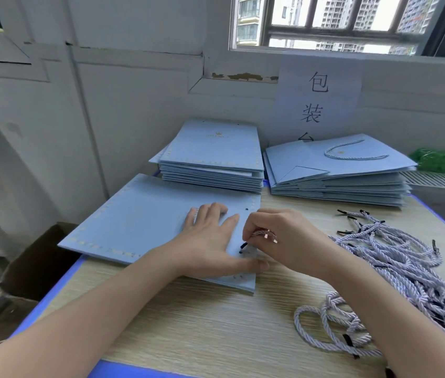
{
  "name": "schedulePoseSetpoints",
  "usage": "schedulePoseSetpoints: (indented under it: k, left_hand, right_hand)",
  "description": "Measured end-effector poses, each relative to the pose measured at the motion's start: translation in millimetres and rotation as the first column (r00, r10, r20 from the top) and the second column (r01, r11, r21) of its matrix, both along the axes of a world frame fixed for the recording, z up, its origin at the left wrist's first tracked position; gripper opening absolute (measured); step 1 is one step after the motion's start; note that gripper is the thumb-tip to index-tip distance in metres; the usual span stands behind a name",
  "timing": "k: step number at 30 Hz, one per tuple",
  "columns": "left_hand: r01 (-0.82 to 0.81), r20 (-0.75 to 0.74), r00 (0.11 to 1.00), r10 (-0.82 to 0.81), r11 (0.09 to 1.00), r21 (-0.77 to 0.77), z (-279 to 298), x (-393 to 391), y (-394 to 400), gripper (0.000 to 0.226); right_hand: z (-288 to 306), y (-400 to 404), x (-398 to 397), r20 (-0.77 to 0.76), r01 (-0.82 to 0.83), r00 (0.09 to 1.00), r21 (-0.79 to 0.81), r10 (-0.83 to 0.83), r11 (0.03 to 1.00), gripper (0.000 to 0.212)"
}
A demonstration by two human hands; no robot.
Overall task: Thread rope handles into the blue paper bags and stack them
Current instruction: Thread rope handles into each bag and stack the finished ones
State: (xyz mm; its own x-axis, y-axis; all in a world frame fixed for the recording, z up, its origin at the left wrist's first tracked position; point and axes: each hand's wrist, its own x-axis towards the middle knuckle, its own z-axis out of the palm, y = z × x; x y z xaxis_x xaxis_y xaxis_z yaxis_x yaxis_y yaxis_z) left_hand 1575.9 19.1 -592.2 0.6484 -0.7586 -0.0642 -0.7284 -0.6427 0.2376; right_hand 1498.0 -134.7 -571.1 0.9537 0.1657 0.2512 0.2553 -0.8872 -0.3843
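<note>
A flat blue bag [145, 214] is lying on the counter [188, 323], its left part hanging past the counter's edge; the left hand [210, 238] is pressing on it with fingers straight and spread, the thumb running along the bag's near right edge; the right hand [278, 238] is pinching a rope [263, 233] with curled fingers, its dark tip [244, 245] sitting just at a hole near the bag's right edge, though whether the tip is through the hole is hard to tell; most of that rope is hidden inside the hand. To the right a heap of ropes [395, 268] is lying loose, partly covered by the right forearm and cut off at the frame's edge. Behind are sitting two stacks: an unthreaded stack [215, 159] and, right of it, a threaded stack [338, 170] with a handle showing on top. A paper sign [319, 96] is hanging on the wall, its lowest character hidden by the threaded stack; something green [444, 160] at far right is too blurred to identify.
</note>
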Motion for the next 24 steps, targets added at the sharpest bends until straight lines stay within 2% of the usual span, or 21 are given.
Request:
schedulePoseSetpoints:
  k: [9, 12, 18, 22, 24]
  left_hand:
    - [-0.005, -0.013, 1.0, 0.005, 1.0, 0.002, 3.3, -4.2, 0.0, 0.108]
    - [-0.009, -0.02, 1.0, 0.008, 1.0, -0.008, 4.1, -5.0, 0.7, 0.096]
    - [0.002, -0.038, 0.999, -0.005, 0.997, -0.077, 2.7, -5.0, 1.4, 0.072]
    - [-0.011, -0.07, 0.998, 0.003, 0.994, -0.107, 3.7, -4.6, 1.2, 0.061]
    - [-0.021, -0.101, 0.995, 0.009, 0.993, -0.117, 4.9, -4.4, 1.2, 0.066]
  right_hand:
    - [1.6, 0.6, 0.6, -0.027, -0.086, 0.996, 0.002, 0.086, 0.996, 0.017]
    - [1.3, 3.2, -0.7, -0.039, -0.087, 0.995, -0.002, 0.087, 0.996, 0.016]
    - [-2.6, 9.5, 3.2, -0.062, 0.047, 0.997, 0.209, -0.034, 0.977, 0.022]
    - [-2.9, 13.7, 4.0, -0.068, 0.02, 0.998, 0.278, -0.002, 0.96, 0.013]
    - [-2.2, 14.5, 4.8, -0.069, 0.0, 0.997, 0.285, 0.021, 0.958, 0.009]
